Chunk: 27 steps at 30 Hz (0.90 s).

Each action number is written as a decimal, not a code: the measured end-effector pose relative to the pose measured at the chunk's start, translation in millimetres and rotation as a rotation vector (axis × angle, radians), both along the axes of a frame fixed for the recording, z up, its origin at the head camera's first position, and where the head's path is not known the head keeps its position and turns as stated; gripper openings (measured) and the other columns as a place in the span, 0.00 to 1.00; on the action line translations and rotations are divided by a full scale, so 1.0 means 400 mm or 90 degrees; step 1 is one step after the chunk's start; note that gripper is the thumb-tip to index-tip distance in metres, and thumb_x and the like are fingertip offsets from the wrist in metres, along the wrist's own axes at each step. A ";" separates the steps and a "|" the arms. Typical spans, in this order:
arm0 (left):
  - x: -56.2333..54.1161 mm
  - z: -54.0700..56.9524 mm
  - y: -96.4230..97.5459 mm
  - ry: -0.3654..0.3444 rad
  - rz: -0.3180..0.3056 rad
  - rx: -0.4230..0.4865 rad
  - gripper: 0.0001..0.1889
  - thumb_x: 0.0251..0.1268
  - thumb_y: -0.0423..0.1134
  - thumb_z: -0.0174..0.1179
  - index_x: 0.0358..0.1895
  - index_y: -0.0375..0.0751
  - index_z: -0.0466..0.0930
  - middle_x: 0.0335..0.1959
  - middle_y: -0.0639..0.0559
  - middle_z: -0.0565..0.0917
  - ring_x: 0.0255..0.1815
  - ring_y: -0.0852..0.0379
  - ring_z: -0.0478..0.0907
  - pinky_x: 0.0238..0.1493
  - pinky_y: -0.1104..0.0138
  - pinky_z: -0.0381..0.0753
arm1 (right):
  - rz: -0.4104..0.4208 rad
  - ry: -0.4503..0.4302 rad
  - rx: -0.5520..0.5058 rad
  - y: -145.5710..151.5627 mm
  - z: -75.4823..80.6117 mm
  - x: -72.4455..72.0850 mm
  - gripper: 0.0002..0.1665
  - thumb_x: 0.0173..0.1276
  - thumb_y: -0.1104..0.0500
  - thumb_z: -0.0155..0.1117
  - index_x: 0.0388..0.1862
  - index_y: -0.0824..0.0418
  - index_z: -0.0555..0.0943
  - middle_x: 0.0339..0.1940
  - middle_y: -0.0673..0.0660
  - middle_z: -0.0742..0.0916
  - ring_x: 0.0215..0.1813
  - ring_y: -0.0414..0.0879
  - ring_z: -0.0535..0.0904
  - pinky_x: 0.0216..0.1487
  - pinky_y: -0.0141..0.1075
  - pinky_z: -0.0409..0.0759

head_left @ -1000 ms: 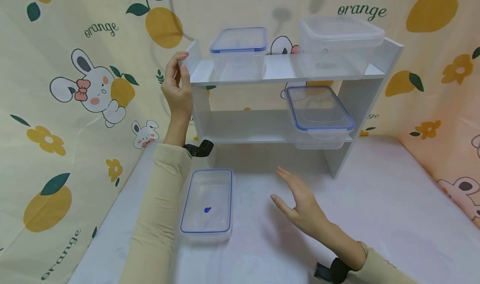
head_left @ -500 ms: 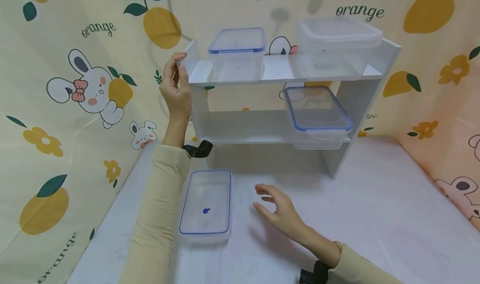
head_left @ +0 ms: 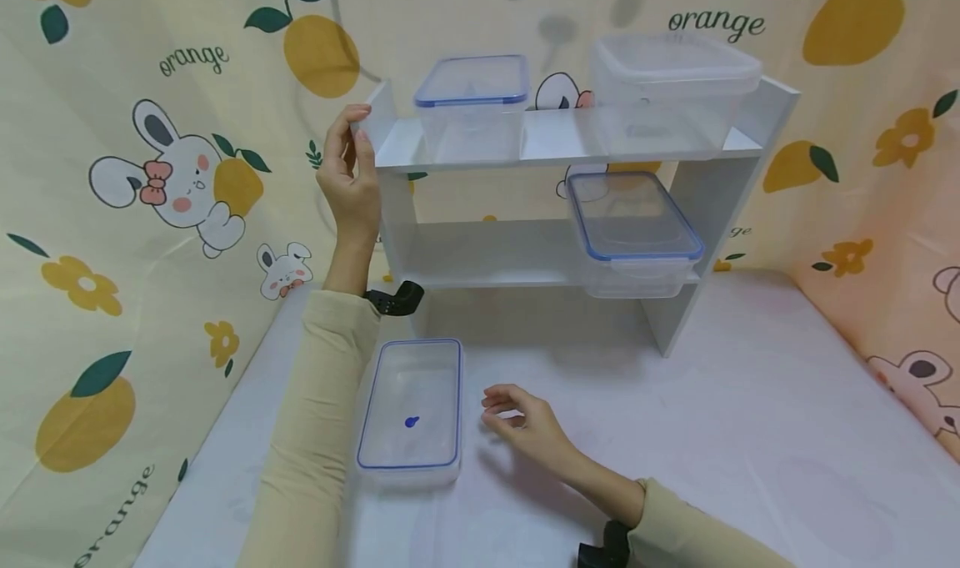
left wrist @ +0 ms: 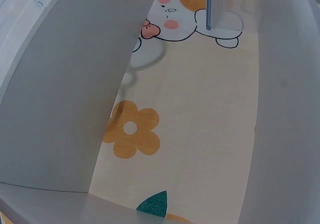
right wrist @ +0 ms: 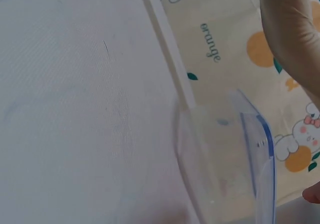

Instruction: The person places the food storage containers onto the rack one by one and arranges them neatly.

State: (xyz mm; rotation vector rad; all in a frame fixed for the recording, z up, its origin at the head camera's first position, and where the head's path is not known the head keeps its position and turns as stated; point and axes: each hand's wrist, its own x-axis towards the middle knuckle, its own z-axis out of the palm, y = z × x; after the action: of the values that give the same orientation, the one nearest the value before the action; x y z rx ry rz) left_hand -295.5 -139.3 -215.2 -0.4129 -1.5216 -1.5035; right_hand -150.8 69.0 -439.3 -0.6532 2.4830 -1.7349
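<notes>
My left hand point(head_left: 351, 180) grips the top left edge of a white shelf unit point(head_left: 487, 255), thumb and fingers on either side of its side panel. A clear lidded food container point(head_left: 416, 376) with a blue seal and a small blue mark lies on the table in front. My right hand point(head_left: 528, 426) hovers just right of it, fingers loosely curled, holding nothing. In the right wrist view the container point(right wrist: 220, 169) stands close by. Grey shelf panels point(left wrist: 290, 109) fill the left wrist view, where no hand shows.
On the top shelf stand a blue-rimmed container point(head_left: 474, 84) and a larger clear container point(head_left: 675, 92). Another blue-rimmed container point(head_left: 633, 218) sits on the middle shelf at right, jutting over its front edge. Patterned fabric point(head_left: 187, 301) hangs behind and at both sides.
My right hand has moved left and down towards the container on the table, its fingers curling in. My left hand has stayed on the shelf unit.
</notes>
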 end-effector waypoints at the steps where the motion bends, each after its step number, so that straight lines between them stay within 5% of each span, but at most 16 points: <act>1: 0.001 0.000 0.000 -0.003 -0.001 0.004 0.15 0.69 0.29 0.46 0.53 0.29 0.76 0.58 0.37 0.79 0.63 0.57 0.75 0.71 0.64 0.72 | 0.000 -0.011 -0.001 -0.003 -0.001 0.000 0.21 0.67 0.59 0.62 0.55 0.70 0.76 0.48 0.69 0.86 0.49 0.54 0.84 0.46 0.28 0.83; 8: 0.000 -0.001 0.000 -0.001 0.002 -0.001 0.15 0.69 0.29 0.46 0.54 0.29 0.76 0.58 0.37 0.79 0.63 0.57 0.75 0.70 0.67 0.72 | 0.027 -0.122 -0.061 -0.025 -0.004 -0.009 0.24 0.68 0.60 0.60 0.56 0.78 0.72 0.48 0.74 0.84 0.45 0.46 0.84 0.45 0.32 0.86; 17: 0.000 -0.001 0.000 -0.001 0.000 0.001 0.15 0.69 0.29 0.46 0.53 0.29 0.76 0.57 0.37 0.79 0.63 0.57 0.75 0.71 0.66 0.71 | 0.035 -0.226 -0.099 -0.054 -0.010 -0.015 0.27 0.68 0.60 0.60 0.57 0.80 0.71 0.49 0.76 0.82 0.44 0.53 0.86 0.44 0.41 0.88; 27: 0.000 0.000 -0.001 -0.009 0.006 -0.004 0.15 0.70 0.29 0.46 0.54 0.30 0.76 0.58 0.38 0.79 0.63 0.58 0.75 0.71 0.66 0.71 | -0.039 -0.361 -0.153 -0.087 -0.005 -0.028 0.31 0.61 0.61 0.68 0.58 0.78 0.71 0.37 0.58 0.86 0.31 0.37 0.83 0.39 0.36 0.88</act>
State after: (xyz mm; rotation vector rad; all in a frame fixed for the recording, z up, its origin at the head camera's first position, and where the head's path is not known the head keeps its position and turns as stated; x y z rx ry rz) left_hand -295.5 -139.8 -215.1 -0.3987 -1.5378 -1.4979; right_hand -162.0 34.1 -441.2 -0.0648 1.9460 -1.9193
